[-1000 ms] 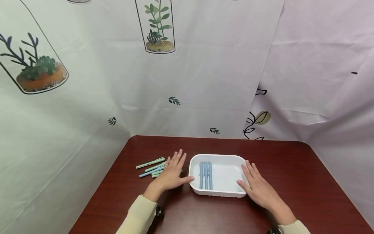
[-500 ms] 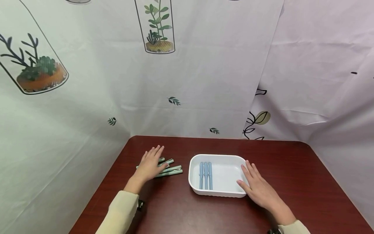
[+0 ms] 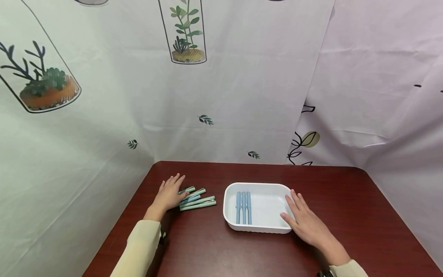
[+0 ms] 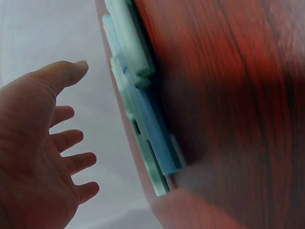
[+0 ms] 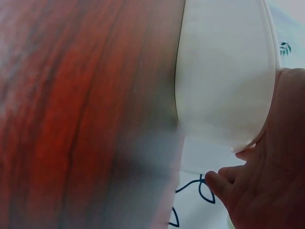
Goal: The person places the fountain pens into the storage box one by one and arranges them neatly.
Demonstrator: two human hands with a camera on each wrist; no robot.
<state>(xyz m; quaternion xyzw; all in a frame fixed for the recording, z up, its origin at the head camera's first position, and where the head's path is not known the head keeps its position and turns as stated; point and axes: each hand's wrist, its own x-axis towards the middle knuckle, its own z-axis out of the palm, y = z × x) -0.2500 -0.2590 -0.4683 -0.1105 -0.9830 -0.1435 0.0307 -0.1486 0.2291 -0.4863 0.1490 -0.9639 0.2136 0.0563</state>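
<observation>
My left hand (image 3: 168, 194) hovers with spread fingers over the left end of a loose pile of pens. In the left wrist view, that hand (image 4: 38, 152) is apart from the pens, its palm holding nothing. The pile has several light green pens (image 3: 199, 205) and a blue pen (image 4: 155, 133) lying among them; the hand hides their left ends. A white rectangular tray (image 3: 257, 230) stands to the right, with three blue pens (image 3: 243, 207) side by side at its left. My right hand (image 3: 306, 223) rests straight fingers against the tray's right rim.
Everything lies on a dark red-brown wooden table (image 3: 221, 254) with rounded far corners. A pale cloth (image 3: 242, 96) printed with plants hangs behind and along the sides. Between the pen pile and the tray runs a strip of table.
My left hand has moved left from the tray's left rim to above the left end of the pens. The right hand, tray and pens have stayed in place.
</observation>
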